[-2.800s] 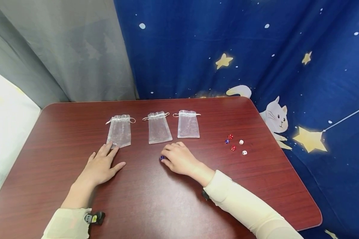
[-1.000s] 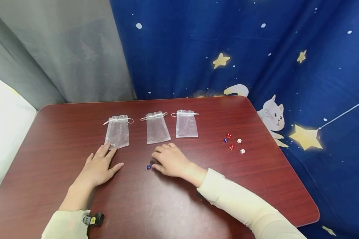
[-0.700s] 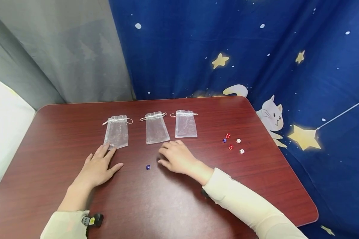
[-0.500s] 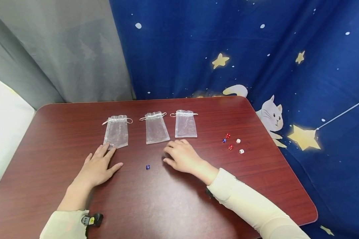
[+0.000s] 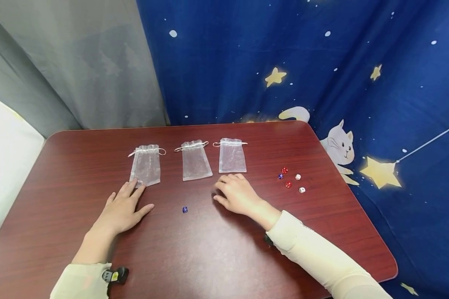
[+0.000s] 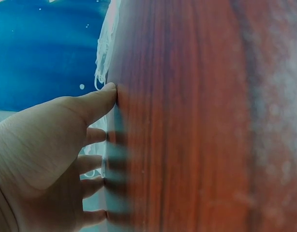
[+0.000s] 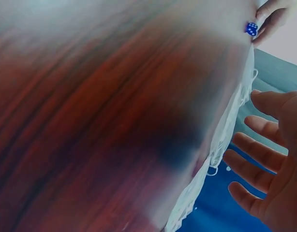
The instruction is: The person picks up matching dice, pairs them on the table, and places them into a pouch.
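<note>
My left hand [image 5: 121,211] lies spread on the table, fingertips at the lower edge of the left sheer drawstring bag [image 5: 146,165]. My right hand [image 5: 236,194] hovers over the table below the right sheer bag [image 5: 233,157], fingers loosely bent and holding nothing; the right wrist view shows a gap between fingers [image 7: 255,169] and tabletop. A blue die [image 5: 185,209] sits alone on the table between the two hands. In the right wrist view the same blue die [image 7: 252,29] appears in front of the left hand [image 7: 274,17].
A middle sheer bag [image 5: 196,162] lies between the other two. To the right is a loose group of dice: red [image 5: 284,170], another red [image 5: 288,185], blue [image 5: 280,176], white [image 5: 297,177] and another white [image 5: 302,190]. Curtains [image 5: 224,62] hang behind the brown table [image 5: 153,257].
My right hand first held the blue die, then set it down farther left and let go. It has since drawn back to the right, without the die. The left hand stays put.
</note>
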The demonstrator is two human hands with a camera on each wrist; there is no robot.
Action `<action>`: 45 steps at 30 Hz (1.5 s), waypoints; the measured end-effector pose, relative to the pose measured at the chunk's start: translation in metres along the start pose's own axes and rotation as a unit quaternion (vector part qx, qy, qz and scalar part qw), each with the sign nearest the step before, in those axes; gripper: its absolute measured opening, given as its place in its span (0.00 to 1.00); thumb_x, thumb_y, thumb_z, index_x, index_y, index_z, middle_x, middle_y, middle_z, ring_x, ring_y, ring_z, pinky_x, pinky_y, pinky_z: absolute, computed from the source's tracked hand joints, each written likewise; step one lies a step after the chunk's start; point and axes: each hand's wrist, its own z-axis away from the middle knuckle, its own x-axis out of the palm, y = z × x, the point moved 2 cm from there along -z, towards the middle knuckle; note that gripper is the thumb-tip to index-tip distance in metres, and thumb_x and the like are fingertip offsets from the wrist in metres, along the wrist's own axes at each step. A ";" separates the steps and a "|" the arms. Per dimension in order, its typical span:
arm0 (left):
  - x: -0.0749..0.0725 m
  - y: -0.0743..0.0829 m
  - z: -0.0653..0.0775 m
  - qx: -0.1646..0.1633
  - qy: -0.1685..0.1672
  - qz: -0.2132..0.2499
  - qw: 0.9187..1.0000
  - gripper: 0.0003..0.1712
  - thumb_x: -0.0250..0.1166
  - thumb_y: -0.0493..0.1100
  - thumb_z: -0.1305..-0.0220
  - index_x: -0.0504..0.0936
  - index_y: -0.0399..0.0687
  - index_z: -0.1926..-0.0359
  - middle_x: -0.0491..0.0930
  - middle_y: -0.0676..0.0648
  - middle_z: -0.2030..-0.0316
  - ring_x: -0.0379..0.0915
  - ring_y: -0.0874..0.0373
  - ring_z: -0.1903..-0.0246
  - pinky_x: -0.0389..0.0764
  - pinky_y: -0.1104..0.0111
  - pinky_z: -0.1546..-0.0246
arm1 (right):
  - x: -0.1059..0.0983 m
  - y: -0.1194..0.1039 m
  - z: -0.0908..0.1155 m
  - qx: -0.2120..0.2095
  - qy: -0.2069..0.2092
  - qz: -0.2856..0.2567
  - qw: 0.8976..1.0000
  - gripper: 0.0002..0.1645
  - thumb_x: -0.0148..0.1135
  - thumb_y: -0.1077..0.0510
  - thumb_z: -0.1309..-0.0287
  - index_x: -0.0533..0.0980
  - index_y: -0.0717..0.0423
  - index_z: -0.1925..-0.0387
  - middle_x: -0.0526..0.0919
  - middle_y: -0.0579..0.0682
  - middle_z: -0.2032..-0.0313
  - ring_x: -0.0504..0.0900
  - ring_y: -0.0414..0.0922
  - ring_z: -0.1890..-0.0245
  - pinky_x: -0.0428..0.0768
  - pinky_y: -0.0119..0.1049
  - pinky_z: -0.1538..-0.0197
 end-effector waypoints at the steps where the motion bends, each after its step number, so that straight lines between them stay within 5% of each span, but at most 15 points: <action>1: 0.000 0.000 0.000 0.000 0.001 0.000 1.000 0.46 0.60 0.63 0.30 0.63 0.34 0.26 0.53 0.26 0.26 0.47 0.28 0.27 0.50 0.29 0.35 | 0.001 0.002 0.001 0.001 0.000 0.000 1.000 0.15 0.69 0.46 0.37 0.84 0.50 0.55 0.83 0.46 0.57 0.81 0.48 0.54 0.75 0.45 0.45; 45: 0.000 0.001 0.000 0.002 0.005 -0.004 1.000 0.46 0.60 0.63 0.30 0.63 0.34 0.26 0.54 0.26 0.27 0.47 0.28 0.27 0.51 0.29 0.36 | -0.003 0.073 0.045 0.083 0.003 0.029 0.996 0.14 0.70 0.49 0.38 0.84 0.52 0.56 0.84 0.50 0.56 0.82 0.52 0.54 0.76 0.50 0.48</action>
